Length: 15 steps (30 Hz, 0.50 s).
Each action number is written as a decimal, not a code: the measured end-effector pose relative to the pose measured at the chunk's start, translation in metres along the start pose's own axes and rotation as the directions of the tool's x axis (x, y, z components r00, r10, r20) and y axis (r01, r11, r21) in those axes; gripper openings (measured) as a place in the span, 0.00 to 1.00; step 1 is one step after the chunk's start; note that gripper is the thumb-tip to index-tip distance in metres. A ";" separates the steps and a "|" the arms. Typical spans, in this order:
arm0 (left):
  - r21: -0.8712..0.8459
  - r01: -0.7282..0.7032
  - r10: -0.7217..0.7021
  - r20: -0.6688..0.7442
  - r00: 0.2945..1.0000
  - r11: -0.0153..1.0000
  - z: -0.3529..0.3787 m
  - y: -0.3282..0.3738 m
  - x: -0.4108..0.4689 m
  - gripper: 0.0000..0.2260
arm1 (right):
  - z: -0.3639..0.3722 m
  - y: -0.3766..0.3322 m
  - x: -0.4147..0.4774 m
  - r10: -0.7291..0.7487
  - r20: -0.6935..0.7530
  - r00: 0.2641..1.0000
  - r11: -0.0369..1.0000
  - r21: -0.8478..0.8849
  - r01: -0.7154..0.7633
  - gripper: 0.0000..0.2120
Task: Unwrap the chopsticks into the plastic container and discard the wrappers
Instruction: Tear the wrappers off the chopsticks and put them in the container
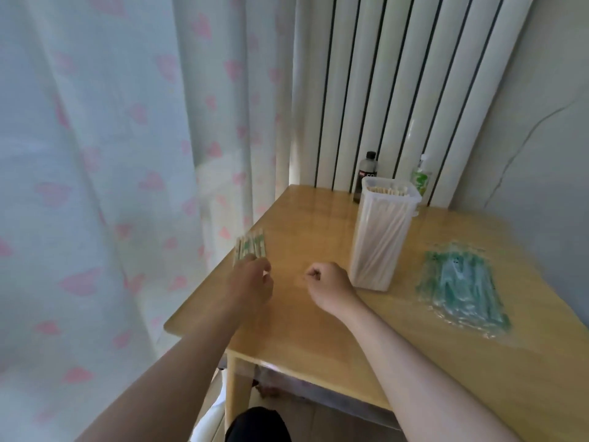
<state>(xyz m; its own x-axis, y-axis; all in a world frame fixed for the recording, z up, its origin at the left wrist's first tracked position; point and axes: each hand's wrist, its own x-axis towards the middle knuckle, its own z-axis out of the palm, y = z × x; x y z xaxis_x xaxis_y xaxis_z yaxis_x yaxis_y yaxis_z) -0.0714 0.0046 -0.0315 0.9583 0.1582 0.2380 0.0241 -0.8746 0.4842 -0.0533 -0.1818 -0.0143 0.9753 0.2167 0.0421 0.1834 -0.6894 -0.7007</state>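
The left hand (251,282) sits at the left edge of the bench (318,330) and grips the near end of a small bundle of wrapped chopsticks (250,248). Their green-printed far ends fan out beyond the fingers. The picture is soft here, so I cannot count the pairs.

The bundle's long axis runs away from the person and tilts slightly right. It points toward the curtain (95,154) side of the bench rather than at the container.

The right hand (330,282) rests on the bench just right of the left one. It is curled into a loose fist, and nothing shows inside it. It is the nearer hand to the plastic container (382,244), which stands upright close beside it on its right.

The container is tall and translucent, and it is already packed with unwrapped chopsticks (387,190) standing on end. Further right, and apart from the container, a flat heap of clear and green wrappers (462,285) lies on the bench.

A dark bottle (366,173) and a green-labelled bottle (420,178) stand behind the container, against the radiator (398,74).

My reading is that most of the task is done and this bundle is the next batch. The right hand would have to cross left to pull a pair out along its length. The bare sticks would then go right and down into the container.
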 end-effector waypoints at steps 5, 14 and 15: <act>0.107 0.033 -0.034 0.004 0.999 0.994 0.010 -0.041 -0.011 0.17 | 0.037 -0.017 0.018 0.011 0.038 0.999 0.999 -0.042 -0.010 0.09; 0.106 -0.007 0.011 -0.035 0.999 0.994 0.027 -0.054 -0.014 0.15 | 0.075 -0.034 0.047 0.164 0.015 0.986 0.969 -0.190 -0.158 0.07; 0.108 -0.004 0.008 -0.037 0.999 0.994 0.028 -0.055 -0.013 0.15 | 0.077 -0.037 0.049 0.183 0.016 0.983 0.958 -0.228 -0.175 0.08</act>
<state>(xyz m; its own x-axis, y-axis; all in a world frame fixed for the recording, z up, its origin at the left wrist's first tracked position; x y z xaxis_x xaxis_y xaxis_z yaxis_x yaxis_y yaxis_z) -0.0774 0.0374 -0.0847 0.9473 0.1677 0.2730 0.0507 -0.9198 0.3891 -0.0217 -0.0925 -0.0413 0.9904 0.0977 -0.0983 0.0332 -0.8560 -0.5160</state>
